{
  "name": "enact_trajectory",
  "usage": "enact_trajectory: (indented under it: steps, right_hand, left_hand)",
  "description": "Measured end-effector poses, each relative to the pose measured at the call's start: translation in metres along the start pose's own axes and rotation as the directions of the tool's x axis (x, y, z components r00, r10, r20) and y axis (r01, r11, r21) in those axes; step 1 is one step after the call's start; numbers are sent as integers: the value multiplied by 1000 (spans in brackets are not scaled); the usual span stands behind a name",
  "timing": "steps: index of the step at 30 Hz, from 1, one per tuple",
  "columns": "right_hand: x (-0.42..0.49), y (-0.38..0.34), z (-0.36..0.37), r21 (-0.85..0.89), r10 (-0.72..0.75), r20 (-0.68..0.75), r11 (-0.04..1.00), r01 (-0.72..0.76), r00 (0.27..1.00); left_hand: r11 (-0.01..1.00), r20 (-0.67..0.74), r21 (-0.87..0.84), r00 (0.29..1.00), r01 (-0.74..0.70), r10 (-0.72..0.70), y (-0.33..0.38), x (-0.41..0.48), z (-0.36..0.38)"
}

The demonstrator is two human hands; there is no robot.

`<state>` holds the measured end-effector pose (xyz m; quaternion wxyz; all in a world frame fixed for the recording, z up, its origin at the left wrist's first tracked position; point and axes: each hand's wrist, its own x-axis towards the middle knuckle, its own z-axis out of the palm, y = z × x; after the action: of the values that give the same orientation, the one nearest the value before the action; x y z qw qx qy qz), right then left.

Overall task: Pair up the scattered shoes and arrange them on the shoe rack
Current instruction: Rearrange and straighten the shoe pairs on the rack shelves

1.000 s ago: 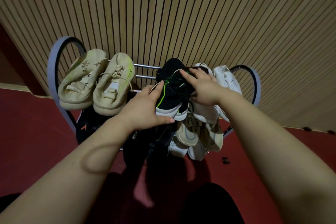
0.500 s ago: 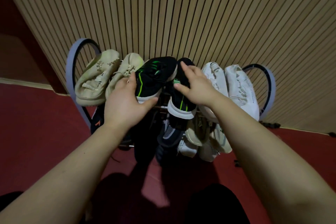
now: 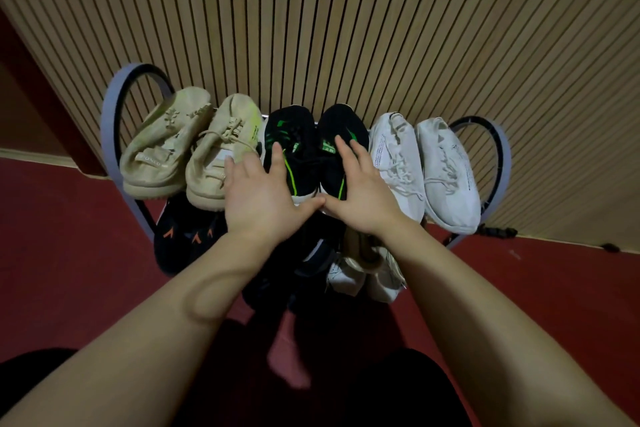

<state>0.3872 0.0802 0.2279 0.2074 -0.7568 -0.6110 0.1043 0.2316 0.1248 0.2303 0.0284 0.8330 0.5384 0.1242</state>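
Both hands flat, fingers straight: left hand (image 3: 258,199) pressed left black shoe (image 3: 289,146), right hand (image 3: 360,194) right black shoe (image 3: 341,142) | pair at 12 o'clock, top of shoe rack (image 3: 110,107) | advice: square heels level, release gently.

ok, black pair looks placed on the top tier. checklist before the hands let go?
1. Black shoes side by side between beige pair and white pair: ok.
2. Toes pointing toward the wall like the neighbours: ok.
3. Left hand and right hand flat on the shoes, fingers straight, not gripping: ok.
4. Heels fully supported by the shoe rack bars: cannot tell, hands cover them.
5. Lower-tier shoes paired: cannot tell, too dark.
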Motion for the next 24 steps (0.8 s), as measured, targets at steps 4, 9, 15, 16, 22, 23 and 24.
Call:
enact_trajectory:
  steps: [4,9,15,16,22,23,24]
  right_hand:
    - [1,6,3,41,19,65,999,-22,998]
    - [4,8,-11,9,-17,219,1000,16,976]
    - [14,-9,-9,-163,-109,318,972,168,942]
    - [17,-12,-8,-167,-112,338,970,176,935]
    - [72,-27,-31,35,-160,269,987,157,950]
    - [87,-34,-27,-96,-173,277,974,207,945]
    - [100,-43,-21,-209,-189,317,942,262,929]
  left_hand:
    - [981,182,167,981,-103,72,-19,3,-1]
    - [960,294,149,938,-236,185,-39,9,-9]
    - [933,246,116,920,-340,305,-51,24,-4]
    - [927,240,121,917,-355,320,-52,26,-5]
    - [910,219,167,914,-380,342,-53,24,-3]
    - [910,227,175,914,-377,335,-54,24,-3]
    - [910,240,181,914,-374,328,-55,23,-4]
